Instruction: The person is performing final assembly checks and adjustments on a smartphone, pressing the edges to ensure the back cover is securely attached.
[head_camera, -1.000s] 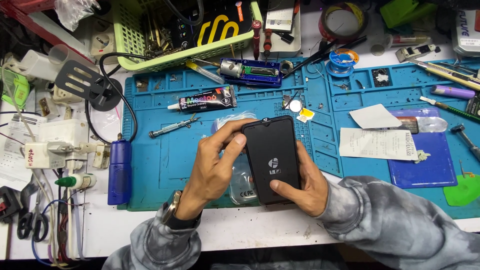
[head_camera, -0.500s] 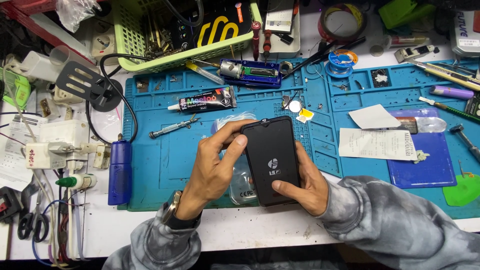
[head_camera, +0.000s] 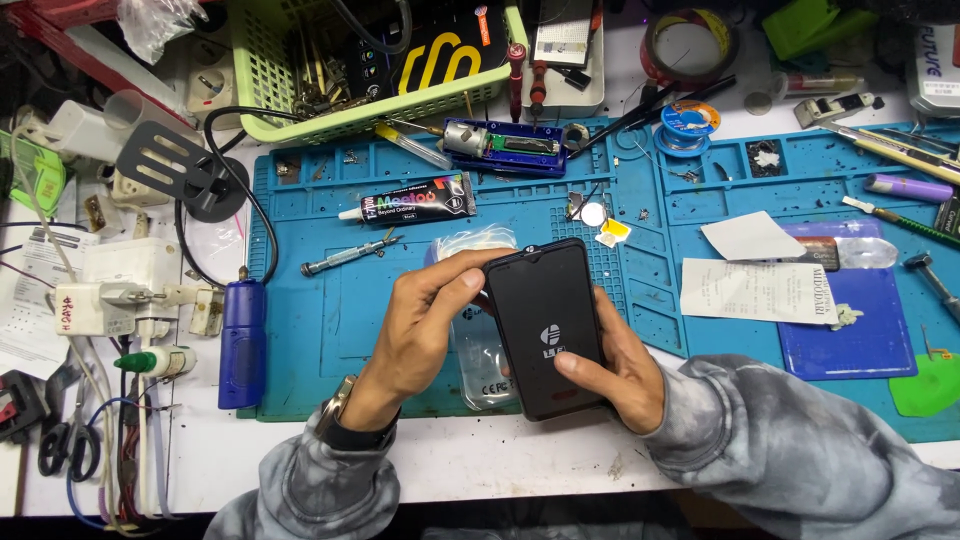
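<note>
Hands meet over the near edge of a blue silicone work mat (head_camera: 330, 330) that covers much of the white tabletop (head_camera: 500, 460). Between them is a black rectangular phone (head_camera: 545, 325), back side up and tilted slightly, raised just above the mat. The left hand (head_camera: 425, 320) closes on the phone's upper left edge, thumb and fingers curled around that corner, a watch at the wrist. The right hand (head_camera: 615, 365) cradles the phone from below and from the right, its thumb laid across the lower part of the back. Under the phone lies a clear plastic case or bag (head_camera: 480, 350), partly hidden by the hands. Farther back on the mat, a black glue tube with a white nozzle (head_camera: 410, 200) lies on its side, and a small metal screwdriver (head_camera: 350, 255) lies just in front of it. A blue cylindrical tool (head_camera: 243, 340) rests on the mat's left edge. A white paper receipt (head_camera: 755, 290) lies to the right of the hands, and a green plastic basket (head_camera: 370, 60) stands at the tabletop's far edge.
</note>
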